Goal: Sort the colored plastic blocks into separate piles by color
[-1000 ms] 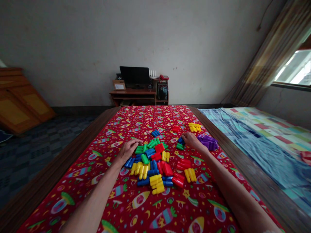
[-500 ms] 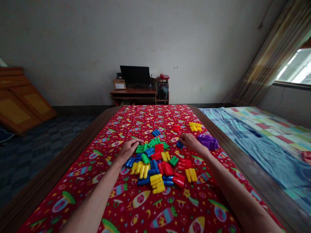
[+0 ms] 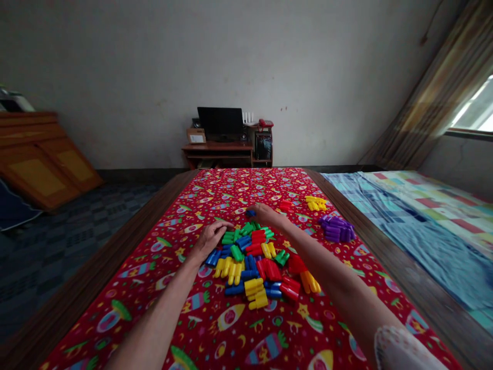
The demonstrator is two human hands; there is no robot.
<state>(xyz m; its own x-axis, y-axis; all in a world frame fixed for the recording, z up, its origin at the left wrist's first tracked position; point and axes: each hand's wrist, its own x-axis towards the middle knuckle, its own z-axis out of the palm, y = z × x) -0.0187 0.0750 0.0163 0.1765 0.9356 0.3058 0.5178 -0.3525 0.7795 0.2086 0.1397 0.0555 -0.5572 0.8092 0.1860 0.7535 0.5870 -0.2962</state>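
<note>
Just far of the pile (image 3: 268, 269), a blue block (image 3: 250, 213) is met from its right by the nearer right hand (image 3: 266, 215); the left hand (image 3: 210, 237) is placed beside green blocks (image 3: 228, 237), neither grip nor long axis being discernible.

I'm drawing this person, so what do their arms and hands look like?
The left hand and right hand wear no gloves, and no watch shows. The left forearm is bare as far as it shows. The right arm has a pale, whitish sleeve with a patterned edge, low in the picture.
</note>
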